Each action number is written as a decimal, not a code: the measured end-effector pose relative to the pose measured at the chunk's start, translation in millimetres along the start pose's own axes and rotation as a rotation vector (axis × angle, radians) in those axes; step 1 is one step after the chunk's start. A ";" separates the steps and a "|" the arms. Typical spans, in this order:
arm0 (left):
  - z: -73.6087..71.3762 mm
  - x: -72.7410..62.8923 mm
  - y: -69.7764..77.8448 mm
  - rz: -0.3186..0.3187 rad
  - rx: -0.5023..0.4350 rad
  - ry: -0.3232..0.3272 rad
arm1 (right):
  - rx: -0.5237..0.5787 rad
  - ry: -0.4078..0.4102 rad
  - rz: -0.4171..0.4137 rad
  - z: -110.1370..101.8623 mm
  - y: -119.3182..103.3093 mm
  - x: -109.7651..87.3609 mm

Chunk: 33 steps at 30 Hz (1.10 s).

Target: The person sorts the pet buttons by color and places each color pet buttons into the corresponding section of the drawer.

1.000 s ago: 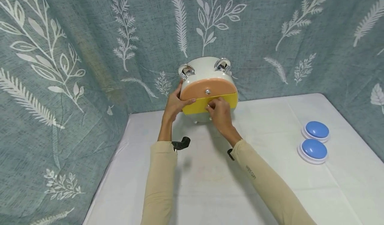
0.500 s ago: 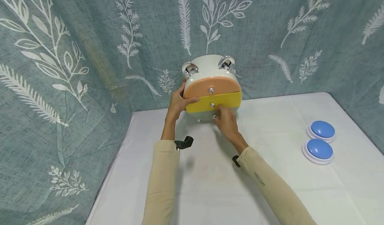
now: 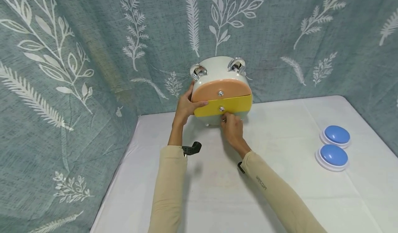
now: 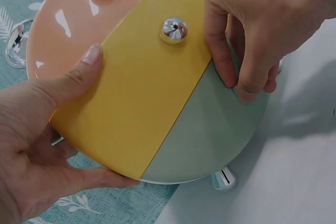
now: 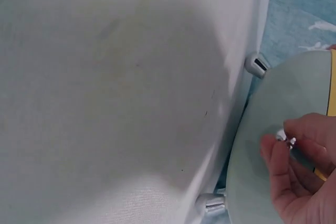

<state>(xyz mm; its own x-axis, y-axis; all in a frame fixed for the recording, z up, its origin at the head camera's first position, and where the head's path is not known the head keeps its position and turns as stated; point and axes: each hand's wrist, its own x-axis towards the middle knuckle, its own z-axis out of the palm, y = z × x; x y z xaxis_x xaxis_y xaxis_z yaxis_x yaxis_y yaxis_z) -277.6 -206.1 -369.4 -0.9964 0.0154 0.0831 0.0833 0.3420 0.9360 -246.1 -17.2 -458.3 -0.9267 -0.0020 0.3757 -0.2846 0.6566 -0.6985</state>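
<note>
A small rounded drawer box (image 3: 215, 66) with a white shell and two silver ear-shaped loops (image 3: 198, 72) stands at the back of the table. Its front has an orange top drawer (image 3: 234, 86), a yellow middle drawer (image 3: 238, 104) and a pale green bottom drawer (image 4: 197, 135). My left hand (image 3: 185, 107) holds the box's left side, thumb on the front and fingers round the edge. At the green drawer, my right hand (image 3: 233, 126) pinches the silver knob (image 5: 284, 136), which its fingers mostly hide in the head view. The yellow drawer's knob (image 4: 173, 30) is untouched.
Two blue push buttons (image 3: 334, 155) on white bases sit at the right of the white-covered table (image 3: 214, 198). A teal leaf-patterned curtain (image 3: 161, 36) hangs close behind the box and along both sides. Short silver feet (image 4: 223, 179) hold up the box.
My right hand has let go of the yellow drawer's knob, moved down and taken hold of the green drawer's knob. My left hand keeps its hold; the head view has shifted slightly.
</note>
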 end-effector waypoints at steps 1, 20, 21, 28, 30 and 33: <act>-0.7 -0.3 0.4 0.001 0.003 0.002 | 0.007 -0.001 0.004 0.3 -1.3 -0.1; -0.6 0.5 -7.4 0.085 0.033 0.000 | -0.045 -0.012 -0.056 6.0 -3.6 1.1; -0.9 0.4 -8.6 0.096 0.046 -0.004 | -0.053 -0.009 -0.062 7.0 -3.2 0.4; 3.1 0.8 -9.6 0.121 0.090 0.031 | -0.075 -0.005 -0.059 9.7 -3.4 1.1; 5.3 0.7 -8.0 0.123 0.099 0.066 | -0.069 0.003 -0.058 9.1 -4.3 2.1; 9.2 0.3 -6.9 0.135 0.136 0.114 | -0.073 0.005 -0.058 9.0 -4.2 2.0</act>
<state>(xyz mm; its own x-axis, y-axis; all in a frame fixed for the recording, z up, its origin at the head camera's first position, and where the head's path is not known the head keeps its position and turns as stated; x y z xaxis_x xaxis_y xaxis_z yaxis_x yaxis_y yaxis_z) -278.6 -199.8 -379.0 -0.9678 -0.0341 0.2495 0.2052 0.4674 0.8599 -249.0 -26.8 -460.1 -0.9078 -0.0378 0.4177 -0.3192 0.7085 -0.6294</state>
